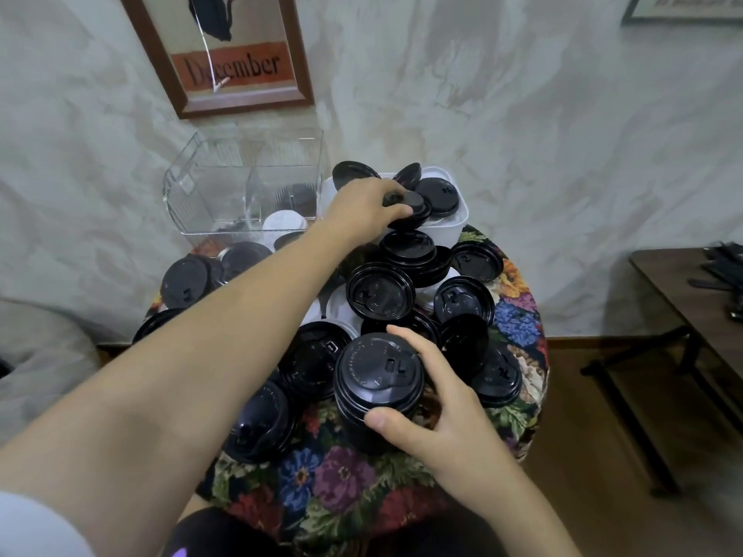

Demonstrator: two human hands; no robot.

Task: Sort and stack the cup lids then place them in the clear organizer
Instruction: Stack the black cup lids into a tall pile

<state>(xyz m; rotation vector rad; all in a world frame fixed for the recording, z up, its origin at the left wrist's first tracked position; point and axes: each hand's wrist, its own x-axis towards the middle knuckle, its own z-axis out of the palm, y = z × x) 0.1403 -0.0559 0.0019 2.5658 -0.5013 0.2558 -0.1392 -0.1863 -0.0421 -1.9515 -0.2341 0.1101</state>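
My left hand [362,207] reaches far forward, its fingers [396,214] closed on a black lid [406,207] at the near rim of the white bin [458,223]. My right hand [434,400] is close to me, thumb and fingers curled around a tall stack of black lids [378,383] that stands upright on the desk [321,488], which is covered in a flowered cloth.

The white bin holds several more black lids, some tilted against its back edge. Just left of it stands the clear organizer [245,186], divided into compartments; I see a white lid [283,223] low at its front right and a row of dark lids [295,195] standing on edge behind that. I cannot tell what the left compartment holds.

Loose black lids [380,291] lie scattered and overlapping across the desk between my hands, with a few white ones under them.

On the wall behind, a framed picture [225,54] reads "December".
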